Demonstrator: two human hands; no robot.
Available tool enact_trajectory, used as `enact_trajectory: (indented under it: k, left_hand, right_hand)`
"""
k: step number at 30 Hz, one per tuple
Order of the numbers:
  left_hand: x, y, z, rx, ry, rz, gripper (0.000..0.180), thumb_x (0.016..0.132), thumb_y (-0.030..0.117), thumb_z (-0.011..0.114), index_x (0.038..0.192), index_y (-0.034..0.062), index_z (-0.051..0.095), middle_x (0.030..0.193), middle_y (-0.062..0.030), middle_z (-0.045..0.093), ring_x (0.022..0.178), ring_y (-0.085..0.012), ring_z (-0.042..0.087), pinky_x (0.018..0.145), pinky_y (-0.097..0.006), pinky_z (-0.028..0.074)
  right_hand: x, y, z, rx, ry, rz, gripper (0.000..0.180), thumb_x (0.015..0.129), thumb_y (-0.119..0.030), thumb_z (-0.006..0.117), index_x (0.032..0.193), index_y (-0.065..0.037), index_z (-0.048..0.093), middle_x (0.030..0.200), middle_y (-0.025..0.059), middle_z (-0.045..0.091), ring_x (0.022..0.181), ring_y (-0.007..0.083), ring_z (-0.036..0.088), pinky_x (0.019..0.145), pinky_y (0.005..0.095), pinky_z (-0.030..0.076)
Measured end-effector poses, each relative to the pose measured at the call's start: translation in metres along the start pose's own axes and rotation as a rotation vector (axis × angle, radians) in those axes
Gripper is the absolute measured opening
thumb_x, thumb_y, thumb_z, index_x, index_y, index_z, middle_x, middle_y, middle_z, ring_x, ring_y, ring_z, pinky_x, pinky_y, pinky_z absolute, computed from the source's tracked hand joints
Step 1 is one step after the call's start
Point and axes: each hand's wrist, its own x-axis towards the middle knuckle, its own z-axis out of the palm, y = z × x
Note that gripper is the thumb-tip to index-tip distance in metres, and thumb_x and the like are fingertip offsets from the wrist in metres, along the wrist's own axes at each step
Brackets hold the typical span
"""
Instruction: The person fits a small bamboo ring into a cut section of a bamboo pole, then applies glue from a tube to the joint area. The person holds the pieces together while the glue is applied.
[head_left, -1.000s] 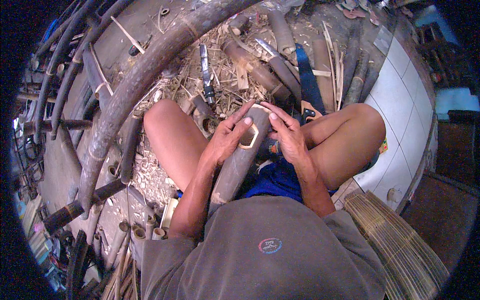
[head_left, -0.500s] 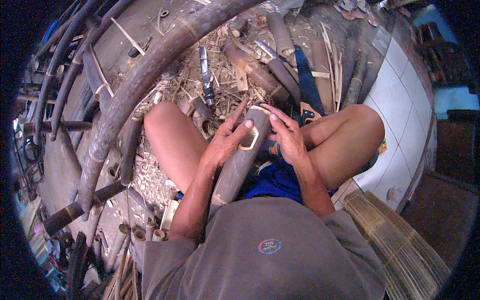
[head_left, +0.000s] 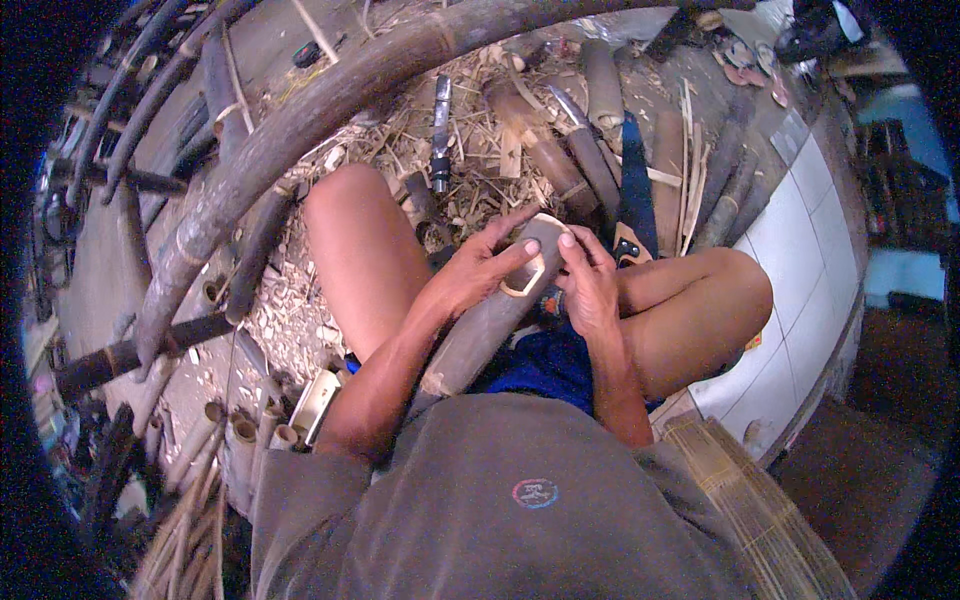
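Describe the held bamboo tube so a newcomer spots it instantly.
Start at the grey shirt, bottom centre, then go up to the left hand and right hand. Between them slants a thick, brownish-grey bamboo tube, running down toward the shirt. Unlike the loose bamboo pieces lying beyond it, this one is in hand and has a pale-edged opening near its upper end.

The light is dim and cool with a purplish cast; its source cannot be made out. The tiles (head_left: 800,265) and left knee (head_left: 348,190) catch it brightly, while the shirt (head_left: 440,510) looks flat and murky. Grain speckles the black, round surround, towards which tile edges bow. Left hand (head_left: 483,264), right hand (head_left: 592,288) and tube (head_left: 485,340) read clearly, though slightly soft; the emblem (head_left: 535,493) is smeared.
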Motion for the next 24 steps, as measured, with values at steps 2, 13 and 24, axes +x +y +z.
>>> enact_trajectory:
  k: [2,13,24]
  left_hand:
    - [0.000,0.001,0.000,-0.025,-0.020,-0.007,0.067,0.098,0.038,0.066,0.151,0.0052,0.043,0.139,-0.0158,0.057,0.125,-0.0219,0.054,0.107,-0.034,0.042]
    - [0.006,-0.012,-0.008,-0.103,0.031,-0.126,0.078,0.105,0.062,0.016,0.147,0.0059,0.051,0.144,-0.0176,0.055,0.135,-0.0278,0.048,0.114,-0.039,0.035]
    - [0.014,-0.029,-0.006,-0.109,-0.008,-0.021,0.063,0.103,0.048,0.048,0.147,0.0033,0.049,0.139,-0.0158,0.057,0.126,-0.0256,0.054,0.109,-0.036,0.041]
  right_hand:
    - [-0.001,-0.002,0.001,0.018,0.014,0.009,0.043,0.094,-0.045,0.064,0.122,-0.012,0.064,0.102,0.0065,0.066,0.076,0.0169,0.061,0.056,0.0322,0.048]
    - [-0.002,-0.007,0.006,0.174,0.008,-0.061,0.032,0.096,-0.037,0.066,0.112,-0.009,0.064,0.096,0.0050,0.061,0.066,0.0144,0.059,0.044,0.0310,0.045]
    - [0.000,-0.006,0.001,0.153,-0.010,-0.011,0.033,0.095,-0.039,0.066,0.113,-0.012,0.064,0.091,0.0004,0.061,0.061,0.0093,0.053,0.043,0.0265,0.041]
